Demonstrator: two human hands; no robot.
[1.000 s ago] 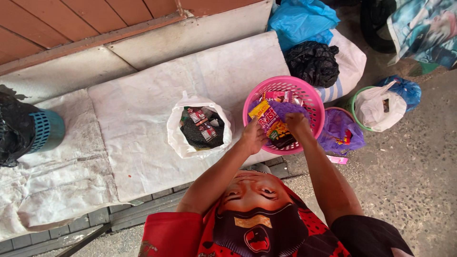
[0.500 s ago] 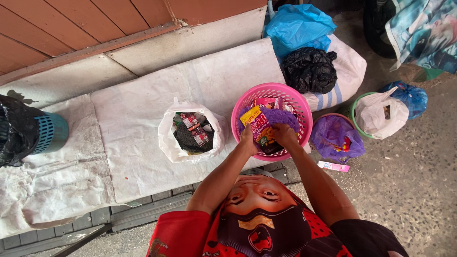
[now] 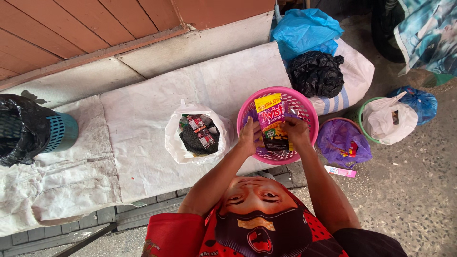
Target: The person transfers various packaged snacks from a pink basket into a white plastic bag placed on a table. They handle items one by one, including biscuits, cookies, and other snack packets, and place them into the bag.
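Note:
Both my hands hold a flat snack packet (image 3: 272, 123), yellow at the top, purple in the middle and dark at the bottom, upright over a round pink plastic basket (image 3: 308, 108). My left hand (image 3: 250, 136) grips the packet's left edge. My right hand (image 3: 295, 131) grips its right edge. The basket stands at the front edge of a white sheet-covered bench (image 3: 143, 114). More wrappers lie in the basket, mostly hidden behind the packet and my hands.
An open white bag (image 3: 177, 143) of small packets sits left of the basket. A teal basket with a black bag (image 3: 28, 131) stands far left. A purple-lined basket (image 3: 340, 140), a green basket with a white bag (image 3: 388, 119), and blue (image 3: 304, 31) and black bags (image 3: 315, 72) lie right.
My hands have lifted the packet out of the basket's contents and now hold it flat and upright by both edges. The view has shifted slightly.

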